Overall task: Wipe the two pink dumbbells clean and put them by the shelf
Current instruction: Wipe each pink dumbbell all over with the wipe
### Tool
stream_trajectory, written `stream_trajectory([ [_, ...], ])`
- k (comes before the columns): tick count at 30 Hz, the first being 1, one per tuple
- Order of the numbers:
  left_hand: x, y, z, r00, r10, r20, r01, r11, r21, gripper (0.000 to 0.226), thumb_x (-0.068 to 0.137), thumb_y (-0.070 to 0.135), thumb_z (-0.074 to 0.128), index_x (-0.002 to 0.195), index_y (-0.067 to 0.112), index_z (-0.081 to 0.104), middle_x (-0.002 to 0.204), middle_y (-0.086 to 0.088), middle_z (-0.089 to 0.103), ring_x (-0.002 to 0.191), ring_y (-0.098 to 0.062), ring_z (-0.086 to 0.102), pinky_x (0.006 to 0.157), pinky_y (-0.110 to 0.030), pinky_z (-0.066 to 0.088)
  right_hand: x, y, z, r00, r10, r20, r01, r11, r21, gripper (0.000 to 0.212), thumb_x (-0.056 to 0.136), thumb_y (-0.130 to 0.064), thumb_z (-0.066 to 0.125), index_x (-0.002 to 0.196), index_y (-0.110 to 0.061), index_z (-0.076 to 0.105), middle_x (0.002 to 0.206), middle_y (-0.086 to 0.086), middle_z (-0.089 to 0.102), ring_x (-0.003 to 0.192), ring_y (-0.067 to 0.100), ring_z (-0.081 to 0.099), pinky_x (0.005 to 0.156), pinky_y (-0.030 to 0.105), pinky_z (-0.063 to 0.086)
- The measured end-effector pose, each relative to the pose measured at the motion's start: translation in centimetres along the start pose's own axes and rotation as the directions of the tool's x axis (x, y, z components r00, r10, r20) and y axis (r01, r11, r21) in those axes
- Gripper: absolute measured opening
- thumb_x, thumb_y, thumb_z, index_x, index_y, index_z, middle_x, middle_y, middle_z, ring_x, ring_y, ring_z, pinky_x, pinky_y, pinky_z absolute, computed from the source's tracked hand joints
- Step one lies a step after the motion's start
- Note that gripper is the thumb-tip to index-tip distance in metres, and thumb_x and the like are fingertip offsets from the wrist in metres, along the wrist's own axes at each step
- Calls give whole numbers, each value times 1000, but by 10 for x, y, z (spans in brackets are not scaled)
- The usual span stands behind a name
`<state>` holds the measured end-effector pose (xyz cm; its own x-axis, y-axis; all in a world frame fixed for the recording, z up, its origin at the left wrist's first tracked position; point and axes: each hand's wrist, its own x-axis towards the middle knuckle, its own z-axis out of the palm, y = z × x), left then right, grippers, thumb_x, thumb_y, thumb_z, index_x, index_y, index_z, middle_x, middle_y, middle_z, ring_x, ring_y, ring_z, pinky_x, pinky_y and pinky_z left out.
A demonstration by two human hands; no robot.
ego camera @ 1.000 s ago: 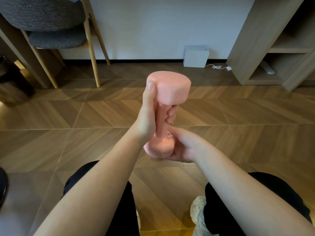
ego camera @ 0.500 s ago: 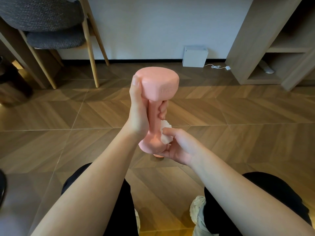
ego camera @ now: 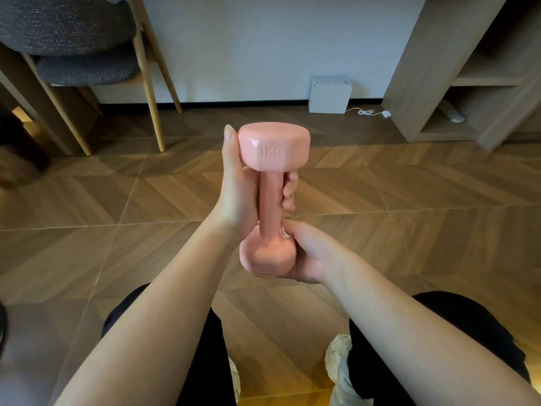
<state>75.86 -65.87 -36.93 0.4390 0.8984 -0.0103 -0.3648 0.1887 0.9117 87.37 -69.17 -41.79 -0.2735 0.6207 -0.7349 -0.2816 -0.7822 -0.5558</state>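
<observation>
One pink dumbbell (ego camera: 273,197) is being held upright dead center in the head view, well above the floor (ego camera: 409,200) and over the person's knees. The left hand (ego camera: 240,189) is wrapping the handle from the 9 o'clock side, thumb lying up against the top head (the one stamped 1KG) and fingers (ego camera: 289,189) curling round the bar. The right hand (ego camera: 307,253) is cupping the bottom head from 3 o'clock, its fingers pressed together around a scrap of white wipe (ego camera: 284,232) that's only just peeking out where the bar meets the lower head.

So this looks like the wiping step, working the bottom end of the first dumbbell. Next move probably calls for sliding the wipe up the bar, which means the left hand shifting its grip, then doing the top head.

Count: one dumbbell visible, not two; the second is nowhere in shot. One wipe, two hands. The shelf (ego camera: 433,68) is sitting up at 2 o'clock, well apart from the dumbbell, so the putting-away bit isn't started. One chair (ego camera: 87,39) is at 10 o'clock, and one white box (ego camera: 329,95) is against the wall at 12 to 1 o'clock.
</observation>
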Motion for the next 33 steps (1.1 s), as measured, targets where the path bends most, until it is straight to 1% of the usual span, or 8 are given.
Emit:
stream_trajectory([
  [6,3,-6,2,959,55,-277,-13,988,152,93,83,79,10,93,3,63,71,-14,56,68,-27,54,78,-44,46,-2,-8,-9,989,-112,-96,129,973,192,21,95,-5,47,111,-7,59,109,12,66,104,29,61,111,54,39],
  [10,2,-8,3,916,58,-397,-32,997,72,86,76,82,22,86,6,61,67,-7,54,63,-23,51,74,-43,44,-2,-4,-11,985,-156,-73,165,973,158,33,93,-4,48,125,-8,58,123,12,67,107,28,63,111,55,38],
  [15,-4,-6,9,933,101,-345,-100,995,20,88,85,80,10,81,6,57,55,-11,42,51,-24,35,55,-34,31,3,2,4,964,-204,-171,192,978,-84,10,94,-12,57,100,-19,62,89,1,68,80,20,63,95,50,52],
  [19,-6,-5,9,935,106,-339,-114,993,-5,90,91,75,5,80,3,59,54,-11,41,50,-24,33,53,-33,30,0,-1,1,922,-306,-236,202,902,-381,62,90,-25,64,146,-20,38,111,-5,60,83,14,57,76,34,55],
  [22,-5,-2,5,931,50,-363,-83,994,-76,90,89,78,7,63,9,58,53,-10,41,49,-24,35,51,-30,33,-1,-1,-4,833,-489,-258,311,801,-512,85,87,-29,71,154,-28,20,142,-2,42,115,16,50,87,27,40],
  [25,-5,0,3,931,15,-366,-70,988,-137,92,87,81,8,67,10,62,54,-9,41,49,-24,35,51,-30,33,2,2,-4,755,-620,-213,432,716,-549,58,84,-24,73,135,-31,46,133,-4,41,95,-3,47,73,16,36],
  [28,-5,1,3,934,1,-358,-60,986,-155,92,87,82,9,73,7,61,54,-9,41,48,-24,35,52,-31,32,5,4,-8,659,-735,-162,492,584,-646,21,80,-18,74,95,-30,66,124,-6,51,105,0,51,78,18,38],
  [33,-6,4,0,930,10,-367,-65,988,-138,91,88,81,9,73,7,61,54,-10,40,48,-23,34,52,-32,29,-6,2,-8,559,-816,144,560,245,-791,23,84,-8,62,64,-19,66,82,-14,66,91,7,58,82,29,43],
])
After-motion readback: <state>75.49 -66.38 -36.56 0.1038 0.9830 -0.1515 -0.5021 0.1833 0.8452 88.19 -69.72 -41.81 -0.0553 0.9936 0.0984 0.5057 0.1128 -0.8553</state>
